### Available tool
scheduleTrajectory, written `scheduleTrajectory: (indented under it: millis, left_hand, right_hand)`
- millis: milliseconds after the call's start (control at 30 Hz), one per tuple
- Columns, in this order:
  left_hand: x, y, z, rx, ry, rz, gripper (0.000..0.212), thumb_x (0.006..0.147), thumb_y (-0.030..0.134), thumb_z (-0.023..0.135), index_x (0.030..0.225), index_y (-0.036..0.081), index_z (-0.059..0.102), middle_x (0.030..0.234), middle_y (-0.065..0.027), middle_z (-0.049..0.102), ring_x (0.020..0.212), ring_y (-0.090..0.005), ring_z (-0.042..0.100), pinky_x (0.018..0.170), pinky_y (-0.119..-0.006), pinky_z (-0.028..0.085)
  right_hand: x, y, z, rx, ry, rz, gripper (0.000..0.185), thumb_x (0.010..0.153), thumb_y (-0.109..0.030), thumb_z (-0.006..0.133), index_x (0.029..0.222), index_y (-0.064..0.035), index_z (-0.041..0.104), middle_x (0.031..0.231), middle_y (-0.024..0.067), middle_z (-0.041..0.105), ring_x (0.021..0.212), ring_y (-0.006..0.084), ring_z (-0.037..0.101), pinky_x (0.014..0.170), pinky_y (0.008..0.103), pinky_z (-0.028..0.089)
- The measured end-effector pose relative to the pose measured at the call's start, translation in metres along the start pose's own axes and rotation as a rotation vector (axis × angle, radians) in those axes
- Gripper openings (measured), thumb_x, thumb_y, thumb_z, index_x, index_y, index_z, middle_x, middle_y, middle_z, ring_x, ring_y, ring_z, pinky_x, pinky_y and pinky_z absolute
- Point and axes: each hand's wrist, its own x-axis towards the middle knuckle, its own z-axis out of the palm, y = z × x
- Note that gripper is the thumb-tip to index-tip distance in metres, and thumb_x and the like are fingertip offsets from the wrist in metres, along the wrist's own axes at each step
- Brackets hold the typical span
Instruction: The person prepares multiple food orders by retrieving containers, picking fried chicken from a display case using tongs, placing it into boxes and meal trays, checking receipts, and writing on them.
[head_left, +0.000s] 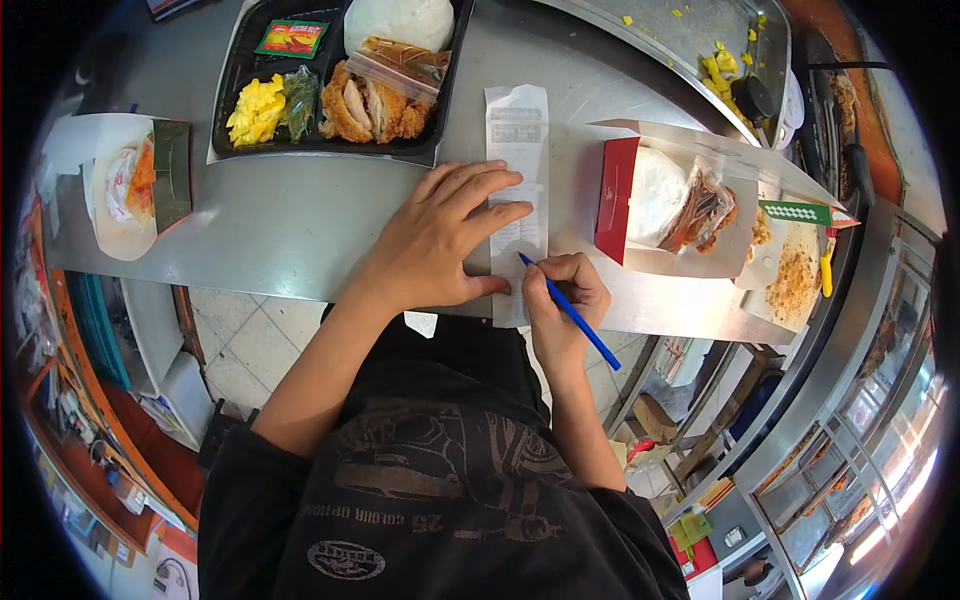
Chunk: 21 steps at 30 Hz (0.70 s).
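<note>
A long printed paper receipt (517, 169) lies on the stainless steel counter (292, 210), its lower end over the front edge. My left hand (442, 240) rests with spread fingers on the receipt's left side. In my right hand (566, 300) is a blue pen (574, 315), its tip at the lower part of the paper. Behind my left hand stands a black compartment meal tray (300, 150) with sliced breaded cutlet (375, 112), scrambled egg (256, 112), a wrapped white mound (397, 22) and a sauce sachet (292, 38).
Right of the receipt sits an open red and white food carton (619, 195) holding a wrapped white portion and a bag of brown sauce. Another carton (172, 172) is at far left. A metal pan (667, 45) with yellow egg bits occupies the back right. A crumb-covered board (787, 277) lies at right.
</note>
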Motion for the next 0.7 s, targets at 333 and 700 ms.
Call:
scheduleTrajectory:
  millis: [333, 700]
  left_hand:
    - [0.000, 0.000, 0.000, 0.007, 0.001, 0.006, 0.065, 0.055, 0.029, 0.080, 0.115, 0.018, 0.059, 0.130, -0.0043, 0.046, 0.125, -0.0248, 0.039, 0.106, -0.045, 0.028]
    - [0.000, 0.000, -0.001, 0.023, -0.008, 0.015, 0.060, 0.058, 0.027, 0.076, 0.115, 0.017, 0.059, 0.128, -0.0053, 0.047, 0.125, -0.0248, 0.040, 0.105, -0.045, 0.028]
  right_hand:
    - [-0.009, -0.012, 0.005, -0.198, 0.000, -0.059, 0.016, 0.076, 0.006, 0.061, 0.072, -0.0005, 0.048, 0.066, -0.0005, 0.053, 0.057, 0.0014, 0.043, 0.050, 0.0183, 0.036]
    - [-0.011, -0.009, 0.009, -0.345, -0.061, -0.166, 0.012, 0.073, 0.004, 0.064, 0.071, 0.0007, 0.053, 0.064, 0.0040, 0.056, 0.056, 0.0048, 0.047, 0.051, 0.0203, 0.040]
